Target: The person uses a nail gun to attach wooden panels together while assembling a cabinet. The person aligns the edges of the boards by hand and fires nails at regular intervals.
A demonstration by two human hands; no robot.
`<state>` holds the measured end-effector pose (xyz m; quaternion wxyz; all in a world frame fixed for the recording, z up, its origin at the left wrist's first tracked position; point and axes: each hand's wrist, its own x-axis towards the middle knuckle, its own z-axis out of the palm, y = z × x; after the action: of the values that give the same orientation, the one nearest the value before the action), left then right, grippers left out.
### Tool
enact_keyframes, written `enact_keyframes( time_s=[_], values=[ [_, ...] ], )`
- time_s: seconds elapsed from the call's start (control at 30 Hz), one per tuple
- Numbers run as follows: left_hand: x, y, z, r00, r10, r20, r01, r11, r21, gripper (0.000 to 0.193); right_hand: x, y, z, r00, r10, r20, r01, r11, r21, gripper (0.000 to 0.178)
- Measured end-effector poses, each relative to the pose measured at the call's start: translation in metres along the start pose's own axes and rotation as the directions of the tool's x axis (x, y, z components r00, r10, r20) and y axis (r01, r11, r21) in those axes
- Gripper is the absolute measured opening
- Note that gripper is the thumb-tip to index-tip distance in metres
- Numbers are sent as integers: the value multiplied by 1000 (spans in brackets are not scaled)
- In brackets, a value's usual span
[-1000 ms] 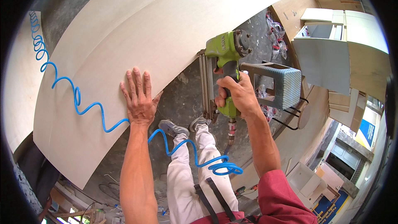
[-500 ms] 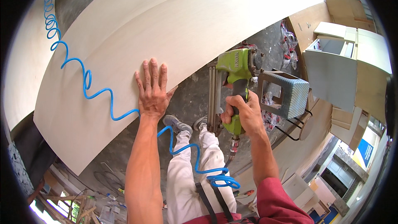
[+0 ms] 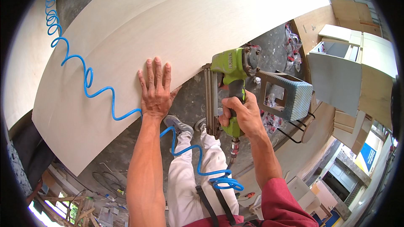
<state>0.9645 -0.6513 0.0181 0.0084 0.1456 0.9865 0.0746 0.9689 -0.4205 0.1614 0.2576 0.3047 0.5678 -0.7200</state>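
Flat on a large pale plywood sheet (image 3: 101,54), near its close edge, rests my left hand (image 3: 157,94) with fingers stretched out; its thumb lies at the edge. My right hand (image 3: 242,111) grips the handle of a green pneumatic nail gun (image 3: 227,65), its long magazine on the left side. The nail gun's tip is close to the sheet's edge; whether it touches, I cannot tell. A coiled blue air hose (image 3: 112,101) runs across the sheet, passes under my left forearm and loops over my legs. A metal fitting (image 3: 234,145) joins the hose line to the nail gun's base.
A stool with a patterned grey-blue casing (image 3: 299,98) stands right of the nail gun. Plastic-wrapped parts (image 3: 293,46) lie on the dark floor. Unfinished cabinets (image 3: 336,73) stand at the right. Scrap wood (image 3: 80,210) and cables are at the lower left.
My right hand and the nail gun have moved slightly left, closer to the sheet's edge. The left hand stays flat on the plywood in nearly the same spot.
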Motion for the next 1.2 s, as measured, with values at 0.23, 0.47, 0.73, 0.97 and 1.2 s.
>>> enact_keyframes(
  time_s=[0.23, 0.47, 0.73, 0.97, 1.2],
  values=[
    [0, 0, 1, 1000, 2, -7, -3, 1000, -18, 81, 0, 2, -2, 1000, 0, -4, 0, 1000, -18, 28],
    [0, 0, 0, 1000, 3, 7, -3, 1000, -16, 82, -2, 3, 0, 1000, 10, -29, -11, 998, -55, 34],
    [-1, -1, -1, 1000, 2, 5, -2, 1000, -16, 82, -1, 3, 0, 1000, 17, -21, -17, 1000, -2, 33],
    [0, 1, -2, 1000, 1, 28, -1, 1000, -6, 83, -2, 5, -1, 1000, 11, -14, -11, 1000, 4, 30],
    [0, 1, -1, 1000, 2, 10, -2, 1000, -13, 83, -3, 6, 0, 999, 13, -36, -12, 1000, 19, 32]
  ],
)
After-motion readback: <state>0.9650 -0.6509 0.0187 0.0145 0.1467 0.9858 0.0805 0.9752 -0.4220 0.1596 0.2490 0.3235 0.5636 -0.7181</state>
